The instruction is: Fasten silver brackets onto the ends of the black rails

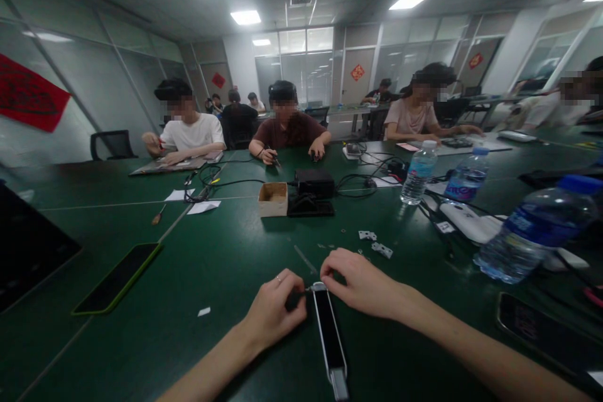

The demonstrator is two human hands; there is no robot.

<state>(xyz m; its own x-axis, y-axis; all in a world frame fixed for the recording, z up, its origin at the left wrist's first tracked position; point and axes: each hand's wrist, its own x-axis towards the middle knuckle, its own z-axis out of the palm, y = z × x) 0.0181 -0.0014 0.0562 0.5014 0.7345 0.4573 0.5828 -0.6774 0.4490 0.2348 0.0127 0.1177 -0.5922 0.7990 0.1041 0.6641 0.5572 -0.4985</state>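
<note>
A long, narrow device with a black face and pale frame lies on the green table, its silver end toward me. At its far end, my left hand is closed around something dark, mostly hidden by the fingers; a thin tip seems to reach the device's edge. My right hand arches over the same end from the right, thumb and fingers drawn together at the device's corner. Whether a small part is pinched there is hidden. Beyond my right hand lie two pale perforated pieces and several tiny bits.
A small open box stands ahead beside a black adapter. Green-edged phone lies left; another phone lies right. Water bottles and cables stand along the right. Co-workers sit across the table.
</note>
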